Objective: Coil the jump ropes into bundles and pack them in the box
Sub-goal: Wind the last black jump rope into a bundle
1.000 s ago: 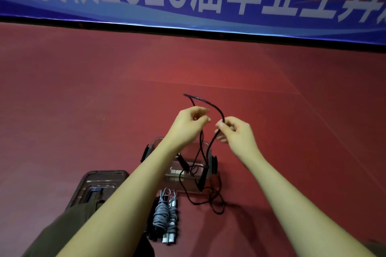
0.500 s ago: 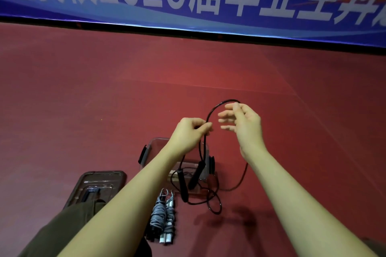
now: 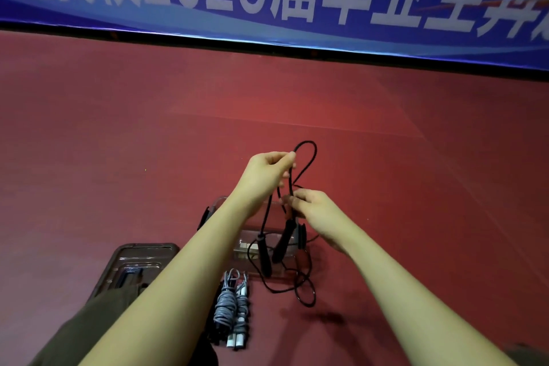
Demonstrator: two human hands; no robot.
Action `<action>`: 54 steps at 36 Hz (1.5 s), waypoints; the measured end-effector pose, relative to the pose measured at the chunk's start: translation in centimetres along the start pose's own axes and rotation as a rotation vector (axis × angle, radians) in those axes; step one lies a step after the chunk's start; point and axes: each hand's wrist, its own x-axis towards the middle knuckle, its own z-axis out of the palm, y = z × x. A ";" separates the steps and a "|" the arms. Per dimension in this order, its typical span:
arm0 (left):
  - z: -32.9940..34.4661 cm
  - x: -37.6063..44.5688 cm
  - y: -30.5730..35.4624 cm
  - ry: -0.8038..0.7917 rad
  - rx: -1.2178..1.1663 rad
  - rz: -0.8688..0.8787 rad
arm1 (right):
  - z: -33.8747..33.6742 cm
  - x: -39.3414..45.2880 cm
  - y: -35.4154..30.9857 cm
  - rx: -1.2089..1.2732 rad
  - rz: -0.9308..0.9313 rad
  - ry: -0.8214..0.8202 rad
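Two hands are engaged on the black jump rope (image 3: 309, 157): a loop is pinched high by the left hand (image 3: 264, 174), hanging strands gripped lower by the right hand (image 3: 315, 209). Its handles (image 3: 283, 242) dangle vertically, directly above the box (image 3: 221, 205).

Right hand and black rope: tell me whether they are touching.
Touching. The head view shows the right hand pinching the black rope strands just above the handles, fingers curled round them with no gap visible.
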 end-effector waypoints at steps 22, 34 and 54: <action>-0.7 0.1 1.0 0.021 -0.590 -0.263 | 0.4 0.0 -0.2 0.226 0.036 0.012; -0.2 -0.9 -1.4 -0.024 0.234 -0.027 | -1.0 0.8 -2.1 0.584 -0.027 0.294; 2.9 -2.9 -2.9 -0.099 0.529 0.081 | -1.9 0.6 -5.2 1.245 0.003 0.283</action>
